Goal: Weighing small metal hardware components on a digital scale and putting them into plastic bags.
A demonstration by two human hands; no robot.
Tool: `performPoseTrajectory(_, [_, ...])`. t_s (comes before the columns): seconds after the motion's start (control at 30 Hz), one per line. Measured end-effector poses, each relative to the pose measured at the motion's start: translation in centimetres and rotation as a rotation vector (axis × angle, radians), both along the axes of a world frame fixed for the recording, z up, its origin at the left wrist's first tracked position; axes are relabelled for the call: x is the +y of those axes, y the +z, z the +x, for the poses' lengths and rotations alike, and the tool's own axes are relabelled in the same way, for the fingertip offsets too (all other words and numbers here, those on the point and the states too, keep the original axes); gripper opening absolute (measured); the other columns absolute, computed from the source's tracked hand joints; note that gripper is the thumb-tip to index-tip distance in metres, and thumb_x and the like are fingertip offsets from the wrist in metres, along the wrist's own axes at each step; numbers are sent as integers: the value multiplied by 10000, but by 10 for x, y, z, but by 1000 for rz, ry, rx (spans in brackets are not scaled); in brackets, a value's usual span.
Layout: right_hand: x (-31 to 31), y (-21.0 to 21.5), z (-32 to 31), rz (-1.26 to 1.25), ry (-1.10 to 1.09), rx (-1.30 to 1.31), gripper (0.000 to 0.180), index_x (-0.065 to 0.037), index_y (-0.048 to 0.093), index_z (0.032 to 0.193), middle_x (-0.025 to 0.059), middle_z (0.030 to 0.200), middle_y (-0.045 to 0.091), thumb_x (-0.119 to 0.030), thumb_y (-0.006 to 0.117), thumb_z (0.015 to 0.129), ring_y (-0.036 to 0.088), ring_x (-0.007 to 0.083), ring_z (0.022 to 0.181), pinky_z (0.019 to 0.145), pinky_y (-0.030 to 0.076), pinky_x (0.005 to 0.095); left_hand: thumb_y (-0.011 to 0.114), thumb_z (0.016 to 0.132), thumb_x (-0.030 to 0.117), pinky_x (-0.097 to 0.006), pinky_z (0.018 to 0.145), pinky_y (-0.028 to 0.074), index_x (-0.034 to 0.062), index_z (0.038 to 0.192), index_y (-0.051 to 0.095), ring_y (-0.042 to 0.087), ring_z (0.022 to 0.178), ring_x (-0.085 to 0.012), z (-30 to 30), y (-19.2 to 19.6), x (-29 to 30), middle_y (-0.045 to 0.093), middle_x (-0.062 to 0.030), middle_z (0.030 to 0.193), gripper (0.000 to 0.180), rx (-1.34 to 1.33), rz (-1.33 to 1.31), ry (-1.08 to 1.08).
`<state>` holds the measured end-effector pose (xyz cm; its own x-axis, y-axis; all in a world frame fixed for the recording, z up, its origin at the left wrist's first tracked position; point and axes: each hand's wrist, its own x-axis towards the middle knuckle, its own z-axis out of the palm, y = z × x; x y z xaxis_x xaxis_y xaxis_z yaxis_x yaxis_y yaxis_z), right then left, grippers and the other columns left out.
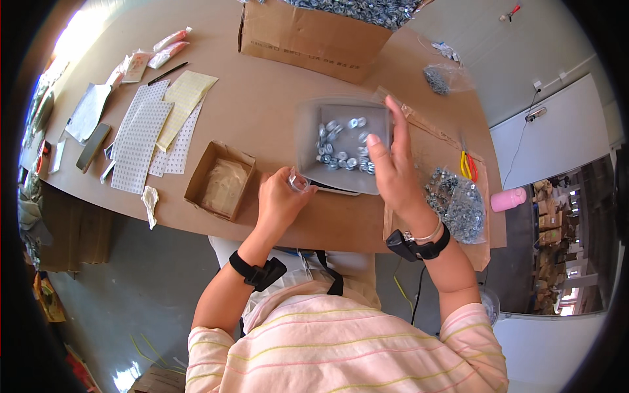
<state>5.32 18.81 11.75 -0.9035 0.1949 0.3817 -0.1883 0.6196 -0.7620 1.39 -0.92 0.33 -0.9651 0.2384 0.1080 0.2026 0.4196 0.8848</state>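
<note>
A grey plastic bin (307,141) stands in front of me, smeared by motion, with several small shiny metal parts (343,161) inside. My right hand (397,171) lies along the bin's right side, fingers stretched out and thumb at its rim; whether it grips the wall, I cannot tell. At the bin's near left corner, my left hand (280,198) is closed on a small clear plastic bag (299,181). Left of that hand is an open cardboard box (191,185) holding clear plastic bags (226,185).
A large carton (308,40) full of metal parts stands at the back. On the right lie a clear bag of metal parts (458,206), pliers (468,166) and a pink bottle (508,199). Sticker sheets (141,134), a pen (168,73) and a stapler-like object (93,148) lie left.
</note>
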Motion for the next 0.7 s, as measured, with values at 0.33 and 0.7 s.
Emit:
performPoseTrajectory(0.33, [-35,20,22,473,151,204,705,13,339,1484,189,1174,461,-305,653,938,417,303,1012,937,373,412,807,701,241,-388,724,531,8,873,670,683,747,-300,1,16,3,705,-131,771,320,-242,73,-59])
performPoseTrajectory(0.7, [-34,15,47,714,313,299,864,-32,291,1497,244,1268,386,-444,714,867,403,339,1103,925,389,440,780,732,136,-339,688,531,-11,946,656,677,695,-219,3,-3,8,711,-127,807,287,-120,409,-66])
